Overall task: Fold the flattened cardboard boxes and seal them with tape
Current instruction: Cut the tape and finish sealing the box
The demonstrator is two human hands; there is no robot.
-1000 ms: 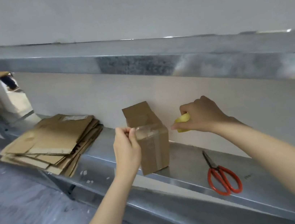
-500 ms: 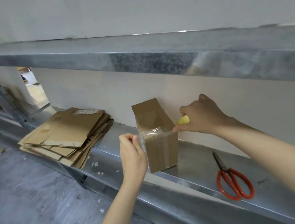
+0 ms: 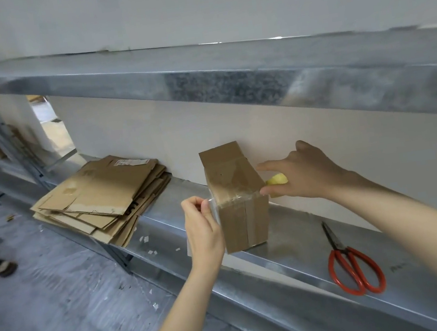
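**Head view.** The cardboard box [image 3: 242, 212] stands upright on the lower metal shelf [image 3: 292, 242] at mid-frame; its far side is close to the pale wall [image 3: 319, 128], one top flap is raised at the far end, and a strip of tape runs down its near face.

I read the left hand [image 3: 201, 223] as just beside the box's near left top corner; its fingers [image 3: 203, 205] are curled, with thumb and forefinger pinching the free end of a clear tape strip [image 3: 230, 196] that lies across the box's top near edge. This hand hides the box's near left edge from me.

The right hand [image 3: 305, 172] is at the box's right top edge; forefinger and thumb are stretched out, the thumb tip touching the near right corner. A yellow object [image 3: 277, 179] is held under the palm, clear of the shelf, by fingers I cannot see.

- **Left of the box:** a stack of flattened boxes [image 3: 103, 192] lies well apart from it and overhangs the shelf's near lip; small white scraps [image 3: 149, 242] dot the shelf between stack and box.
- **Right of the box:** red-handled scissors [image 3: 352, 267] lie flat, blades pointing far.
- **Overhead:** an upper shelf [image 3: 228, 85] spans the frame.
- **Far left:** a dark item [image 3: 1, 267] lies blurred on the grey floor [image 3: 64, 313].
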